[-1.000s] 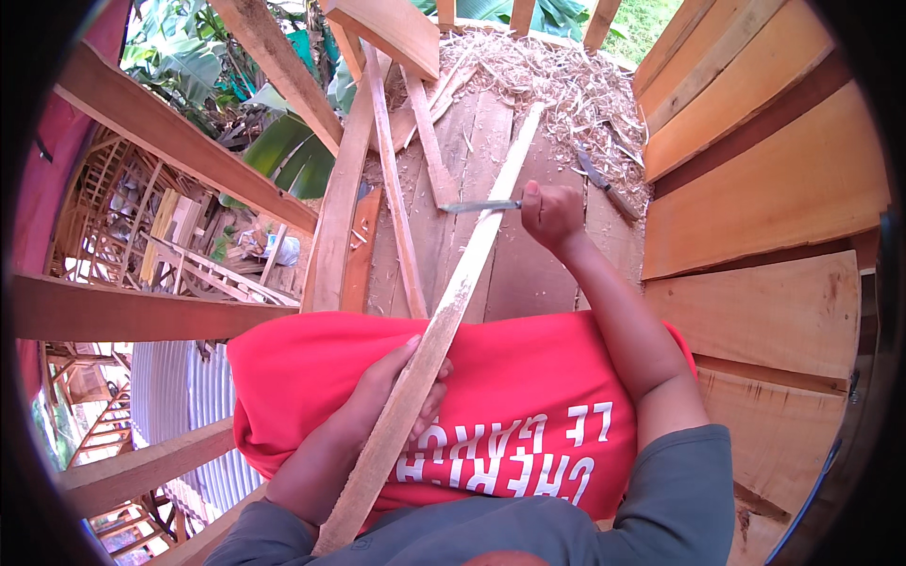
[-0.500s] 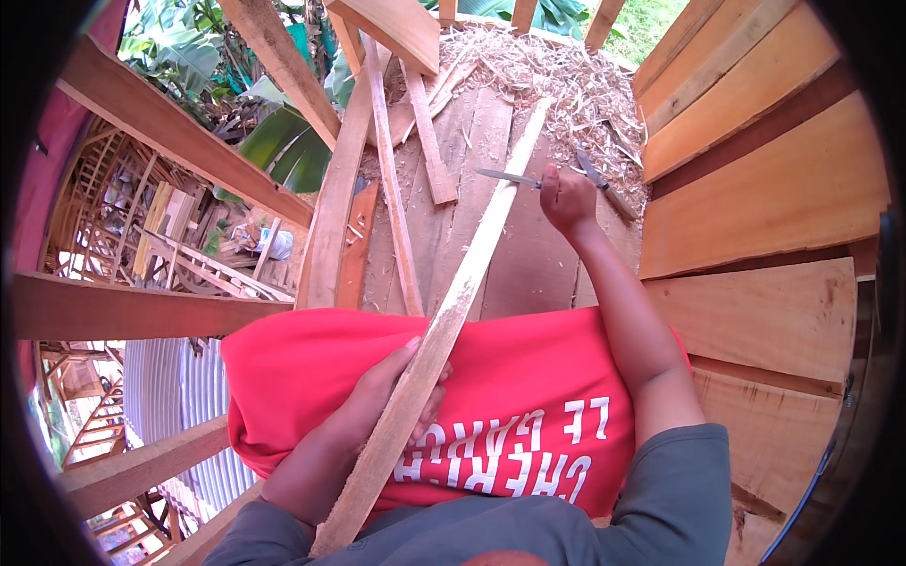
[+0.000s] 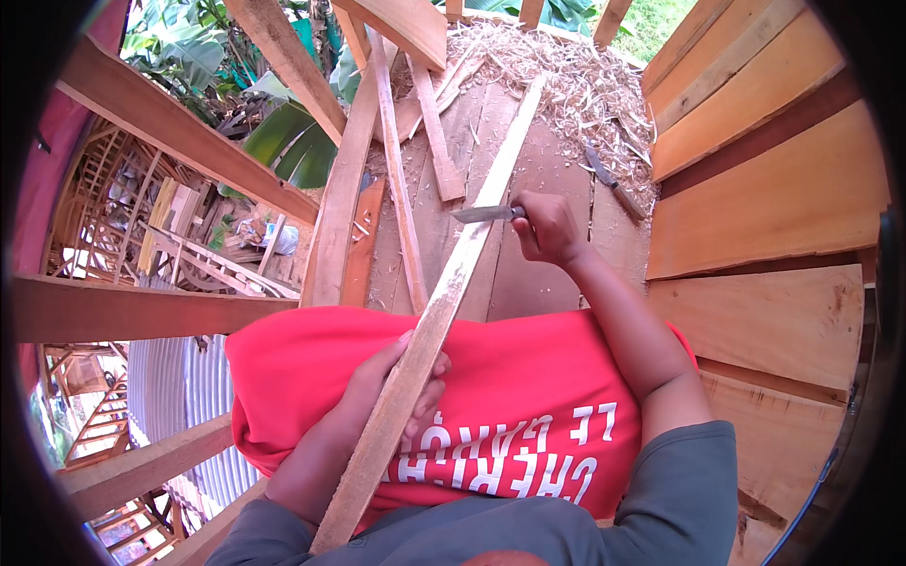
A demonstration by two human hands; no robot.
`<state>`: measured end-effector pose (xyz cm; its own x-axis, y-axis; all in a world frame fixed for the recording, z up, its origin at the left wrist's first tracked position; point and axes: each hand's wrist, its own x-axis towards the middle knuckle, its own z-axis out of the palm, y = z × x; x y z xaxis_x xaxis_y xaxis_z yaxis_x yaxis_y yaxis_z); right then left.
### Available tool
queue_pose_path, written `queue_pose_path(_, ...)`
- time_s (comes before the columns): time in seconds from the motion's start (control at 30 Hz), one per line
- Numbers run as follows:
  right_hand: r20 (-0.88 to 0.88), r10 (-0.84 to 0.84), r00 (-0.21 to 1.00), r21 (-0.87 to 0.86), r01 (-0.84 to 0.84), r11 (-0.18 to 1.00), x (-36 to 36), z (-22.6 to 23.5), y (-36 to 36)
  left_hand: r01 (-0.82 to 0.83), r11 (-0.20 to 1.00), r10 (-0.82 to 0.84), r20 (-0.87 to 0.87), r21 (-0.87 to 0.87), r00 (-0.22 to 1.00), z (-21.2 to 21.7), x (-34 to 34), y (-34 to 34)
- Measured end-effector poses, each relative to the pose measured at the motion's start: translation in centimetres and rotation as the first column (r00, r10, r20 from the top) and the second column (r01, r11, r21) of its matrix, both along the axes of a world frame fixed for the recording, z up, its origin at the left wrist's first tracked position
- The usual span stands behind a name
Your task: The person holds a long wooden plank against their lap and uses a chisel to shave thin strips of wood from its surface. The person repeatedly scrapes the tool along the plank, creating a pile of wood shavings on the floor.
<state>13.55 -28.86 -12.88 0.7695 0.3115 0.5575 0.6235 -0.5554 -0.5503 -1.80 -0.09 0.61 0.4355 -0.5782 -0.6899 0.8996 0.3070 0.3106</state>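
Head view: the stick point(image 3: 438, 316) is held by the left hand point(image 3: 370, 389), its fingers curled round from the right and its thumb laid along the left edge. From that hand, the stick is run back toward the shirt point(image 3: 472, 530) and forward past the left side of the right hand point(image 3: 549, 228). By the right hand, folded into a fist, the handle of a knife point(image 3: 483, 215) is gripped; the blade is pointed left from the fist and laid across the pale part of the stick. Whether the wood is being cut by the edge cannot be told. Beneath the left hand, a red cloth point(image 3: 311, 368) with white lettering is draped. Left of the right hand, 2 strips point(image 3: 437, 141) are seen above the floor point(image 3: 538, 278). Beyond that hand and to its right, a 2nd knife point(image 3: 613, 184) is set down beside shavings point(image 3: 585, 80). Farther right, boards point(image 3: 764, 311) are lined up. Left of the left hand, a beam point(image 3: 160, 309) and a corrugated sheet point(image 3: 179, 377) are seen.
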Motion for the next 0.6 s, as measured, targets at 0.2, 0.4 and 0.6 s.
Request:
queue_pose_path(0.2, -0.069, 0.086, 0.994, -0.058, -0.090, 0.994, -1.7, 1.4, 2.8, -0.121, 0.988, 0.115, -0.060, -0.099, 0.991, -0.8, 0.2, 1.1)
queue_pose_path(0.4, -0.083, -0.038, 0.996, -0.068, 0.033, 0.997, -1.4, 2.6, 3.5, -0.140, 0.981, 0.130, -0.085, -0.134, 0.988, -1.1, 0.6, 1.4)
queue_pose_path(0.6, -0.148, -0.134, 0.980, -0.077, 0.123, 0.989, -0.2, 1.8, 2.0, -0.087, 0.990, 0.081, -0.060, -0.108, 0.995, -1.4, 0.2, 0.9)
